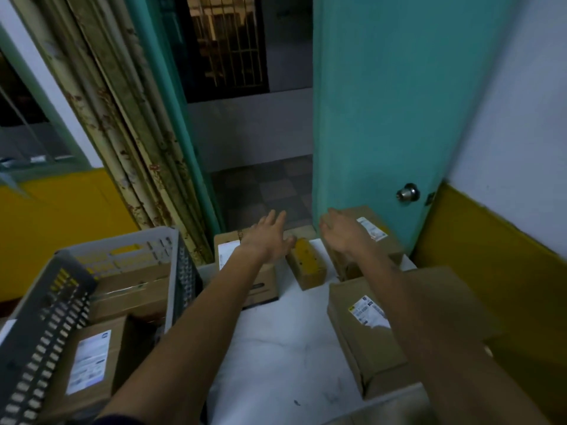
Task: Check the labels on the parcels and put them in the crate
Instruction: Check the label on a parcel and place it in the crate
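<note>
Both hands are stretched forward with fingers released: the left hand (pixel 270 237) over a brown cardboard parcel (pixel 264 280), the right hand (pixel 343 234) over another (pixel 377 240), on the white table (pixel 285 348). Two labelled parcels are seen inside the grey perforated plastic crate (pixel 40 332).

Six parcels (pixel 306 265), one crate (pixel 61 289)
</note>
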A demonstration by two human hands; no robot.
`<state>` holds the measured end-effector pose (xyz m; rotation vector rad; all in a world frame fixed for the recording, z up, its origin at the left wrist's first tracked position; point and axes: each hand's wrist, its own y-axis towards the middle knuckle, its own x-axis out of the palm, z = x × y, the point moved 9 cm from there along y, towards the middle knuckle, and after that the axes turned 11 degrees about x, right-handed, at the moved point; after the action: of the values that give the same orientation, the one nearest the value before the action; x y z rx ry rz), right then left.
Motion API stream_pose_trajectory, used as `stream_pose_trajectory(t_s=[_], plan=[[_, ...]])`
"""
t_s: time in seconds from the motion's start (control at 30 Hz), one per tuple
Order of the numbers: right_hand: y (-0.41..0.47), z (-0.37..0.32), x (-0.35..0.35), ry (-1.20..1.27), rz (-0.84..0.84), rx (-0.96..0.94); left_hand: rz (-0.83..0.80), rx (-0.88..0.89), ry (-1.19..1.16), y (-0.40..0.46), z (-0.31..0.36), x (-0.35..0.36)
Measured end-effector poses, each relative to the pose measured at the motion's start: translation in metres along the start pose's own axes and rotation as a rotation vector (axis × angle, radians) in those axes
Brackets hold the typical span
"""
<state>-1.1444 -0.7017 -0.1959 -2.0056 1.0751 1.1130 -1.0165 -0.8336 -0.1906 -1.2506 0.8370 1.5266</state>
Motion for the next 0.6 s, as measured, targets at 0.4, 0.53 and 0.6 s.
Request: stream_pose_trajectory(t_s=[0.4,0.53,0.6], plan=[[0.077,0.022,0.029,-0.019,-0.05,0.068,-0.065,0.045,-0.082,0.093,-0.009,0.048],[0.101,0.035,0.06,-0.024,-0.115,0.087,-0.138,0.039,-0.091,0.115,-0.016,0.083],[0.117,0.043,0.077,-0.024,-0.152,0.098,-0.175,0.011,-0.1,0.127,-0.022,0.1]])
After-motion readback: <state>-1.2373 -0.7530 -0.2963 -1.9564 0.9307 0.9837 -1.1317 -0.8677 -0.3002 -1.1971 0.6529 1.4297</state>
